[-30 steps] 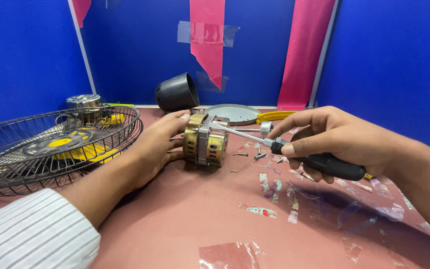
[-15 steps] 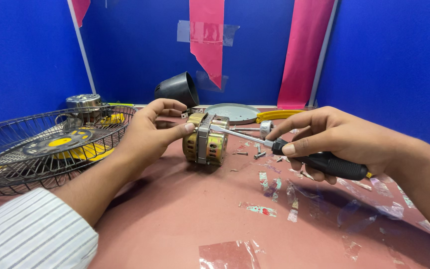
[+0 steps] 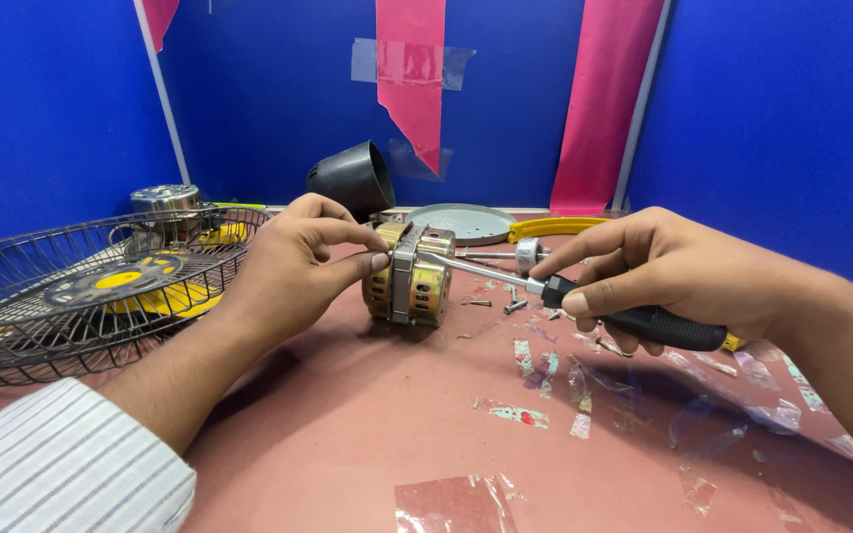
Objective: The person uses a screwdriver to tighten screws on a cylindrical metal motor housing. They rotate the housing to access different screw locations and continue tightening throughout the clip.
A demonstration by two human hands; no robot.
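Observation:
A gold and silver fan motor (image 3: 409,276) lies on its side on the reddish table. My left hand (image 3: 293,266) rests against its left side, thumb and fingertips pinching at its top edge. My right hand (image 3: 678,271) grips a screwdriver (image 3: 584,301) by its black handle. The metal shaft points left and its tip touches the motor's upper right side.
A wire fan guard (image 3: 71,291) with yellow blades inside lies at the left, a metal part (image 3: 163,202) behind it. A black cone-shaped cover (image 3: 352,180), a grey round plate (image 3: 456,222) and a yellow piece (image 3: 555,228) sit at the back. Loose screws (image 3: 510,304) and tape scraps dot the table.
My left hand has shifted from cupping the motor's side to pinching at its top edge with fingertips. The screwdriver in my right hand stays at the motor.

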